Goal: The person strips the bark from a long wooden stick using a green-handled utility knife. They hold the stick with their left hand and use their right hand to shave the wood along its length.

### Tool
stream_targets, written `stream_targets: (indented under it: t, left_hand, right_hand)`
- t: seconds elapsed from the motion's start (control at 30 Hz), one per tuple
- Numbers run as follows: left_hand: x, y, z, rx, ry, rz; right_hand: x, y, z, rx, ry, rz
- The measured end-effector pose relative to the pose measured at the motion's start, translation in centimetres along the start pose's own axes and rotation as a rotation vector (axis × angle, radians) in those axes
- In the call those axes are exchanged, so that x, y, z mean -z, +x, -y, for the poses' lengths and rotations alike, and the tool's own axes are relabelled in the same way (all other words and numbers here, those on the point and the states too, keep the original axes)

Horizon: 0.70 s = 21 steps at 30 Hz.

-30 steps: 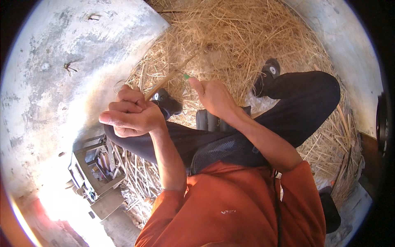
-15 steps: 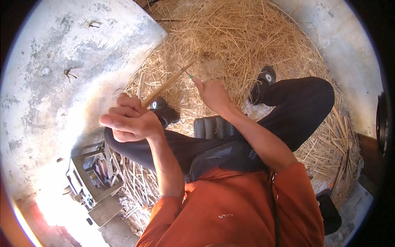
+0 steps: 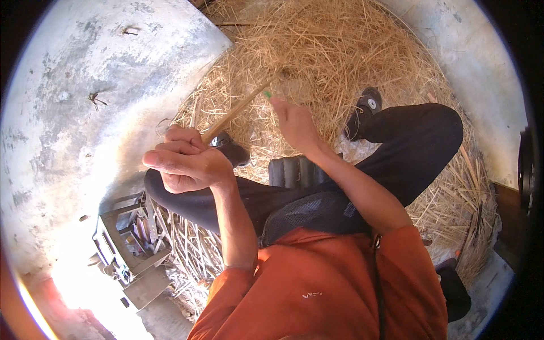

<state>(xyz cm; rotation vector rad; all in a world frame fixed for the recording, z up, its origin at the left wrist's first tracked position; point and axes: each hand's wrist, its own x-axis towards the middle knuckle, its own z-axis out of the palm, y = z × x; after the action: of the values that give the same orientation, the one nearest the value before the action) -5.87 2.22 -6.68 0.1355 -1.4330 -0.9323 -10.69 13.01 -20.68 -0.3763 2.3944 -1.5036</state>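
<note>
My left hand (image 3: 192, 158) is closed around the lower end of a long, pale stick, like split bamboo (image 3: 235, 116), which slants up and away to the right. My right hand (image 3: 296, 127) is closed, with the green part of a small knife (image 3: 267, 94) showing at its fingertips beside the stick's far end. The knife's blade cannot be made out now, and most of its handle is hidden in the fist. Whether blade and stick touch I cannot tell.
Straw-like shavings (image 3: 340, 51) cover the floor ahead and lie on both sides. A wooden box frame (image 3: 136, 258) with small items stands at my left. A black padded cushion (image 3: 297, 171) lies between my bent legs. Pale walls (image 3: 73, 79) close in left and right.
My right hand has moved slightly up along the stick toward its far end, with the knife. My left hand and the stick have shifted a little to the right.
</note>
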Motion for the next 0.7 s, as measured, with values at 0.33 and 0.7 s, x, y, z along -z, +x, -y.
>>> stream_targets:
  t: [0.33, 0.7]
  left_hand:
    - [-0.2, 2.1, 0.7, 0.15, 0.331, -0.102]
    - [-0.7, 2.2, 1.1, 0.133, 0.384, -0.071]
  right_hand:
    - [-1.8, 0.3, 0.7, 0.02, -0.026, 0.062]
    - [-2.1, 0.0, 2.2, 0.098, -0.064, -0.029]
